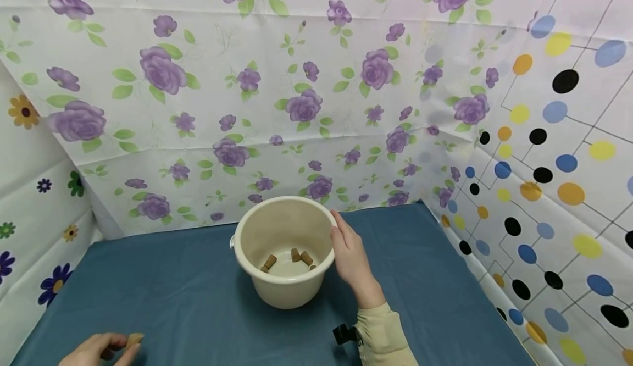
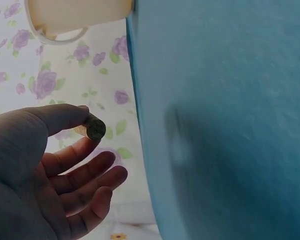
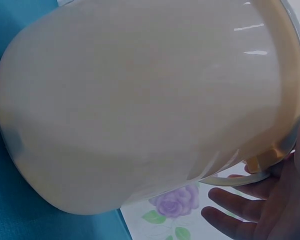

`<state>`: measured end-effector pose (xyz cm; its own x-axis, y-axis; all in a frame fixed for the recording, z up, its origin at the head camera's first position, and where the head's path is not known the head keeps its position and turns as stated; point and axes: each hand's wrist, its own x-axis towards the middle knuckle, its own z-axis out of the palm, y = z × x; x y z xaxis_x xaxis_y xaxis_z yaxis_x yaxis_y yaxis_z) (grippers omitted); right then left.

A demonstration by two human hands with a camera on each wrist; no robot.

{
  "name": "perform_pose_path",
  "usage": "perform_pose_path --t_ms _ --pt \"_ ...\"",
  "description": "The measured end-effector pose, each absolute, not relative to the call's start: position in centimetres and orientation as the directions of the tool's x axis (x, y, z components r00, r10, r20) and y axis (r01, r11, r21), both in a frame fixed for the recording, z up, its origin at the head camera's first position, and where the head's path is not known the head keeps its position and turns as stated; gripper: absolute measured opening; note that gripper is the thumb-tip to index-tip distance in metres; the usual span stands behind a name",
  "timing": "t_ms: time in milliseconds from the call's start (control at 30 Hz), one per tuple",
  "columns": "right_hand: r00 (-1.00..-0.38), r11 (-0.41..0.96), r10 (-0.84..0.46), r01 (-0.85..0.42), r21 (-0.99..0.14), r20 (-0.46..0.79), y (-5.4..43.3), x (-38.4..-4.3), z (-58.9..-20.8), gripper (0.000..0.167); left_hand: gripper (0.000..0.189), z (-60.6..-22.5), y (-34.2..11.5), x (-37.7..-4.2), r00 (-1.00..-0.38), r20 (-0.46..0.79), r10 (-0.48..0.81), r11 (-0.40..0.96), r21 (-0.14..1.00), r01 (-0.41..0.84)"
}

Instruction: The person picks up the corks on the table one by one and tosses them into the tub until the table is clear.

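Observation:
A cream plastic bucket [image 1: 287, 289] stands upright on the blue cloth, with several brown corks [image 1: 306, 258] lying on its bottom. My right hand [image 1: 355, 256] rests against the bucket's right side at the rim, thumb and fingers extended. The right wrist view has the bucket wall [image 3: 140, 100] filling most of it, with fingers [image 3: 235, 205] stretched out beside the handle [image 3: 235, 180]. Low at the left, apart from the bucket, my left hand [image 1: 101, 349] pinches one cork [image 1: 134, 339] between thumb and forefinger. The left wrist view shows that cork's round end [image 2: 96, 129]; the other fingers are loosely bent.
The blue cloth [image 1: 173, 294] covers the table. Behind it hangs a white sheet with purple flowers [image 1: 304, 106]. A dotted sheet [image 1: 554, 217] borders the right side, and a sheet with colourful flowers [image 1: 44, 206] the left.

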<state>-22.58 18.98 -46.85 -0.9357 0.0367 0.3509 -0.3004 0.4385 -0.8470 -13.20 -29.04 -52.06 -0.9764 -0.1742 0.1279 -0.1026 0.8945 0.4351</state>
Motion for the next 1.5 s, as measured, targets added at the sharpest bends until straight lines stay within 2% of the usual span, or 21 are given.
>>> perform_pose_path --t_ms 167,400,900,1500 --pt "-0.938 0.437 0.038 -0.294 -0.850 0.344 19.0 -22.5 -46.7 0.053 0.026 -50.5 -27.3 -13.4 -0.976 0.172 -0.132 0.897 0.439 -0.044" --pt "-0.931 0.435 0.021 -0.320 -0.842 0.365 18.9 -22.7 -46.6 0.053 0.041 -47.0 -25.7 -14.1 -1.000 0.001 -0.006 0.896 0.444 -0.005" --pt "-0.931 0.444 0.027 -0.316 -0.839 0.365 18.8 -22.8 -46.5 0.053 0.025 -43.9 -21.0 -14.4 -0.971 0.233 0.053 0.881 0.447 0.155" --pt "-0.936 0.446 0.037 -0.299 -0.844 0.351 18.9 -22.7 -46.8 0.052 0.024 -41.7 -17.6 -15.2 -0.953 0.285 0.099 0.846 0.480 0.231"
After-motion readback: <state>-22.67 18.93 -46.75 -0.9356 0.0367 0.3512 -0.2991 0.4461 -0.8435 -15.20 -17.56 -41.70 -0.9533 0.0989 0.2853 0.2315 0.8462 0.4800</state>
